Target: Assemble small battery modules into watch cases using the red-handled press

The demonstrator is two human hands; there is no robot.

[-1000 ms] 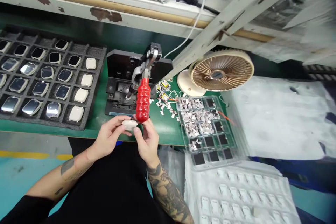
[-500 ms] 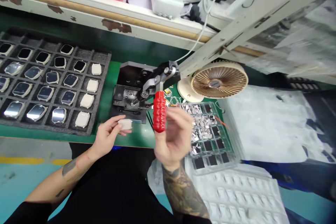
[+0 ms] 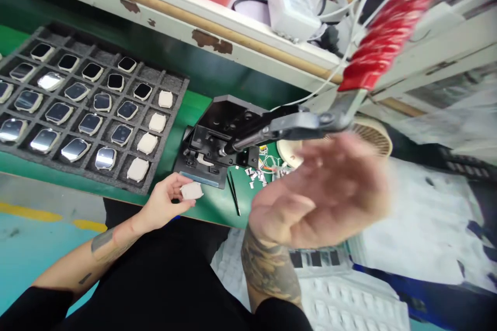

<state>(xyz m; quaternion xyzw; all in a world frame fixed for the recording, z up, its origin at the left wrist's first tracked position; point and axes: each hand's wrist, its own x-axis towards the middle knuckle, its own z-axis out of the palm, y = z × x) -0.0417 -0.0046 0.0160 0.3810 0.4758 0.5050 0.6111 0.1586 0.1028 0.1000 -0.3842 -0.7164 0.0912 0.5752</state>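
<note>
My left hand [image 3: 163, 201] pinches a white smartwatch case [image 3: 192, 191] between thumb and fingers, just in front of a black toggle press fixture [image 3: 212, 137]. My right hand [image 3: 318, 196], blurred by motion, is palm up with its fingers extended and holds nothing. It is below the press's metal lever, and its fingertips may be touching it; the blur hides this. The lever's red grip [image 3: 388, 36] points up and to the right. A small pale part [image 3: 204, 160] lies in the fixture.
A grey foam tray [image 3: 176, 83] on the left holds several smartwatches in its cells. Black tweezers [image 3: 234, 194] lie on the green mat [image 3: 212, 207], near small white pieces [image 3: 256, 176]. A fan [image 3: 375, 134] is behind my right hand. A shelf edge [image 3: 155, 23] runs across the back.
The red-handled lever has swung up and to the right, off the fixture. My right hand has moved right and opened. The left hand still holds the case, which is now turned flatter.
</note>
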